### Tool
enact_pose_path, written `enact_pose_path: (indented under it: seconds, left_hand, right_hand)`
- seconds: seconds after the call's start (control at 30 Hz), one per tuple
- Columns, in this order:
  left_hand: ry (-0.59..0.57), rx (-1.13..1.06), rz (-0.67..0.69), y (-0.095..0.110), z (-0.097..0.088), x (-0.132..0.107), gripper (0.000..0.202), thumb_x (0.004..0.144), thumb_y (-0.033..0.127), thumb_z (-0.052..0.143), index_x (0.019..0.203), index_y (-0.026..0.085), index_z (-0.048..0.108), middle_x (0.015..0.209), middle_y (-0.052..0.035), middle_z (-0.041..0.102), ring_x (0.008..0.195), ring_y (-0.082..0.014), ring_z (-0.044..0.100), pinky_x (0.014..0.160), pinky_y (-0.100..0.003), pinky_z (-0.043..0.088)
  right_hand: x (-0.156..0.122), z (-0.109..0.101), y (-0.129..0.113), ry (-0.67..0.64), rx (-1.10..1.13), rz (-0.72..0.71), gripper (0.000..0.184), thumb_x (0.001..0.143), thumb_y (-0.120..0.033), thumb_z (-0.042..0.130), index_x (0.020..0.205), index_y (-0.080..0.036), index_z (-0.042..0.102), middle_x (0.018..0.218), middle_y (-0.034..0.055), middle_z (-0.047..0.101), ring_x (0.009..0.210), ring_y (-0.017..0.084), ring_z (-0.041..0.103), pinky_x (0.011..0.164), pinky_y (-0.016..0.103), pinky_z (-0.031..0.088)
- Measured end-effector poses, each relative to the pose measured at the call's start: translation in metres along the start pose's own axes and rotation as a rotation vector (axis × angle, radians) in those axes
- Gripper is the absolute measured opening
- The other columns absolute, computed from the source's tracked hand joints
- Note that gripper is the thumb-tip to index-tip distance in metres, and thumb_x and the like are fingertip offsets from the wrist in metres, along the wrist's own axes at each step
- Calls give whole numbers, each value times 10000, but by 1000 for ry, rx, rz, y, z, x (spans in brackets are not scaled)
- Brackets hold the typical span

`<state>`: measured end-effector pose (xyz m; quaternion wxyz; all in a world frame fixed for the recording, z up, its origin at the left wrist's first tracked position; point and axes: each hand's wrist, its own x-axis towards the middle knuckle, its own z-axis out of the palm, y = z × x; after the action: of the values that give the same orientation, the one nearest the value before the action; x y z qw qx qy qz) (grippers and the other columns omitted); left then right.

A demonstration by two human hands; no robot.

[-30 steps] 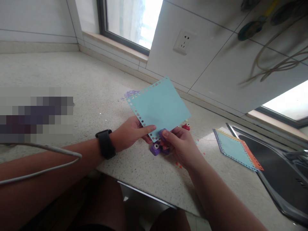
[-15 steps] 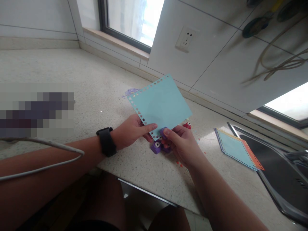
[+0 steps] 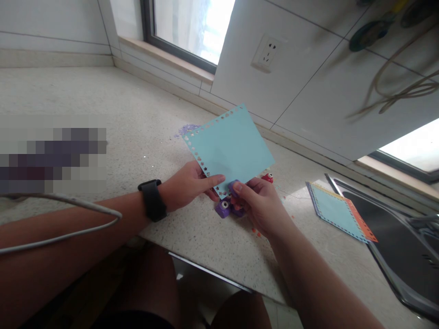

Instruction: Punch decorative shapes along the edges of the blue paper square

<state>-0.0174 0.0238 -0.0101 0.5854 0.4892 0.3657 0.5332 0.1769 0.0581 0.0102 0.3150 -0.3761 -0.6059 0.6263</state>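
Note:
My left hand [image 3: 187, 185] pinches the near corner of a light blue paper sheet [image 3: 229, 146] and holds it tilted above the countertop. Small shapes are punched along the sheet's left and top edges. My right hand [image 3: 257, 201] grips a small purple paper punch [image 3: 233, 186] clamped on the sheet's lower edge, thumb on top. Another purple punch [image 3: 222, 208] sits on the counter just under my hands. A small red punch [image 3: 266, 177] lies behind my right hand. A black watch [image 3: 152, 200] is on my left wrist.
A stack of punched sheets [image 3: 338, 212], blue over orange, lies to the right beside a dark sink [image 3: 401, 246]. Purple paper scraps [image 3: 187, 129] lie behind the sheet. A grey cable [image 3: 68, 214] loops across my left forearm. A wall socket [image 3: 265, 52] and a window stand beyond.
The view has drifted slightly; my hands, the blue sheet and the punch keep nearly the same hold and place.

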Motion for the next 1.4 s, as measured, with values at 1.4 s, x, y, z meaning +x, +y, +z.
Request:
enact_pose_path:
  seconds: [1.4]
  left_hand:
    - [107, -196, -9, -8, -1, 3, 250, 842, 371, 714, 959, 151, 689, 803, -33, 692, 649, -142, 632, 522, -257, 574]
  right_hand:
    - [16, -59, -10, 464, -413, -242, 317, 833, -499, 675, 803, -186, 721, 678, 18, 646, 600, 160, 537, 565, 296, 412]
